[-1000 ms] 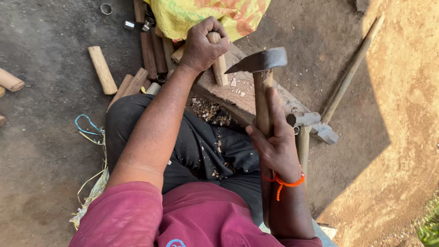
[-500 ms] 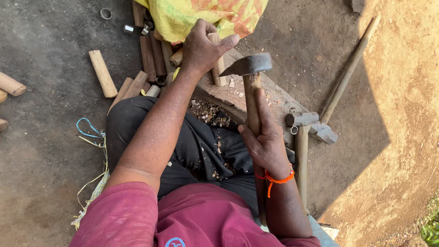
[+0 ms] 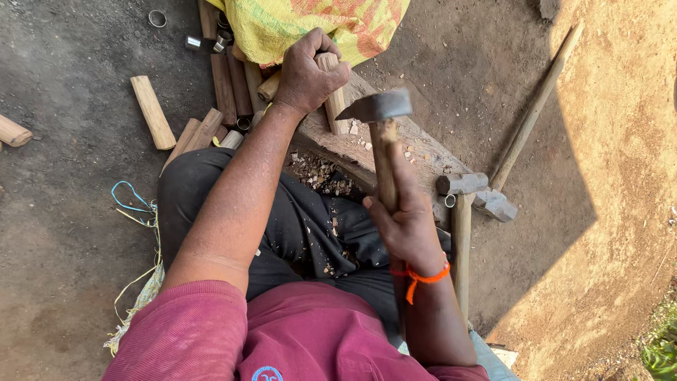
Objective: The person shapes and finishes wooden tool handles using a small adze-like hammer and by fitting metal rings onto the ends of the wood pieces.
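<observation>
can't see the top of the wooden peg [image 3: 331,95], the left hand [image 3: 307,74] is wrapped right over it. The hammer handle [image 3: 384,159] vanishes into the right hand [image 3: 405,229]. Yellow sack [image 3: 310,25] runs off the top edge and covers the far ends of the wood sticks [image 3: 229,85]. Second hammer [image 3: 462,185] has its handle end lost behind the forearm

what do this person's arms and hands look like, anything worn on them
Both forearms are bare, with short maroon sleeves ending above the elbows. The right hand has a bright orange thread tied around its wrist, knotted with loose ends hanging. The left hand wears nothing: no gloves, rings or watch visible.
</observation>
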